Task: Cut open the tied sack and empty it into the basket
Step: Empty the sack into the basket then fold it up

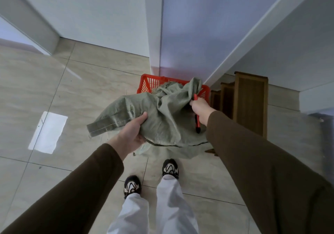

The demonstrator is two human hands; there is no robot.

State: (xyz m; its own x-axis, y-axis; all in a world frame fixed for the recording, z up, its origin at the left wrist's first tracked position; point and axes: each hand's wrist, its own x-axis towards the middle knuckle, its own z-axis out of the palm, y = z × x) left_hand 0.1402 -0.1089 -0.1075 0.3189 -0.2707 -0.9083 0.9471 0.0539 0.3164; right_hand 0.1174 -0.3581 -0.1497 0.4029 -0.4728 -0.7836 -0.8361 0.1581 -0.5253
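A limp grey-green woven sack (159, 118) hangs in the air over the near edge of a red plastic basket (150, 84) on the tiled floor. My left hand (132, 132) grips the sack's stitched bottom corner. My right hand (199, 108) holds the sack's other end over the basket, together with a red-handled cutting tool (196, 123) whose dark tip points down. The sack's crumpled mouth lies over the basket and hides most of its inside; some straw-like fibres show at the rim.
The basket stands against a white wall corner (155, 53). Brown wooden stair steps (251, 98) rise at the right. My two feet (169, 168) stand on the glossy beige tiles just behind the sack. A small brown scrap (210, 150) lies on the floor.
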